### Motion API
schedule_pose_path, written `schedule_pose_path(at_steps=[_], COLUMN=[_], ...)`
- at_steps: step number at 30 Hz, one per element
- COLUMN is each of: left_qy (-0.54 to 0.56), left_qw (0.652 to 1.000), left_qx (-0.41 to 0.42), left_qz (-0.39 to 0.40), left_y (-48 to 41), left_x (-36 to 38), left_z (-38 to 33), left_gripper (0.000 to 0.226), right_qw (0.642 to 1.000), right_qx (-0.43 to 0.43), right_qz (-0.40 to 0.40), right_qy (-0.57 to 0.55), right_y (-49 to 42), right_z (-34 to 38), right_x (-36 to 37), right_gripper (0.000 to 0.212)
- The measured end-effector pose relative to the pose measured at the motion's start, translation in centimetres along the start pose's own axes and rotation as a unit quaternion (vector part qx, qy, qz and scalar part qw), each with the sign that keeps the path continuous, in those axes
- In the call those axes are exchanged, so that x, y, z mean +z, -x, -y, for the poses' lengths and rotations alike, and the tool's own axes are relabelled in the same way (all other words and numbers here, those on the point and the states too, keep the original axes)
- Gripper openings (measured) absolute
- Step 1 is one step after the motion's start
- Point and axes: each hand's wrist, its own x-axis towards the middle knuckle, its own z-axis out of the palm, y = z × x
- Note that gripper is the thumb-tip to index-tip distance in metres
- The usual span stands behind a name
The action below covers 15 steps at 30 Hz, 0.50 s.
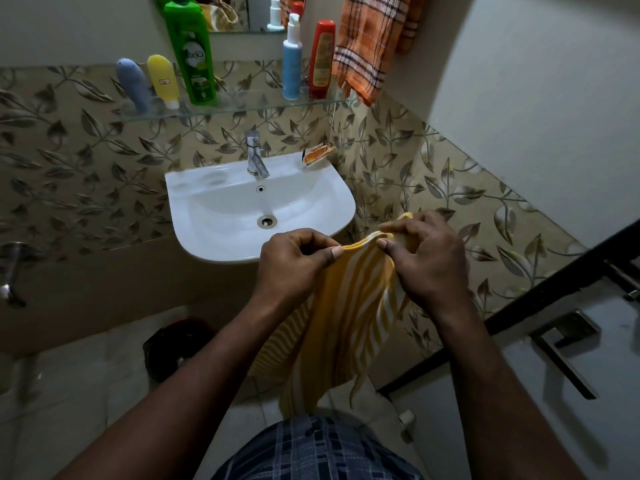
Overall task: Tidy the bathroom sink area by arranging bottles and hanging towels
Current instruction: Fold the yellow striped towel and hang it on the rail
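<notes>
A yellow and white striped towel [349, 313] hangs down in front of me, just right of the sink's front rim. My left hand [291, 265] pinches its top edge on the left and my right hand [426, 261] pinches the same edge on the right. An orange checked towel [367, 46] hangs at the upper right beside the mirror. On the glass shelf [242, 109] stand a grey-blue tube [133, 84], a yellow tube [162, 79], a tall green bottle [190, 53], a blue and white pump bottle [292, 60] and a red bottle [322, 60].
The white sink [311, 188] with a chrome tap [255, 154] sits below the shelf; an orange sachet [317, 154] lies on its back right corner. A dark bin [173, 344] stands on the floor at left. A door with a metal handle [568, 344] is at right.
</notes>
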Motion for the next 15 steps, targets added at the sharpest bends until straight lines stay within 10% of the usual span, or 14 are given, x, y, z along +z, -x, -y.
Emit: schedule_pose_path(at_steps=[6, 15], left_qy=[0.005, -0.07], left_qw=[0.995, 0.988], left_qx=[0.051, 0.117], left_qz=[0.082, 0.073], left_y=[0.3, 1.4], left_x=[0.3, -0.6], left_z=[0.1, 1.5], left_gripper=[0.003, 0.015], right_qw=[0.981, 0.986], right_qx=[-0.084, -0.065], right_qz=[0.175, 0.143], right_qy=[-0.019, -0.059], right_y=[0.5, 0.3], right_z=[1.6, 1.1], right_x=[1.3, -0.1], right_gripper=[0.029, 0.012])
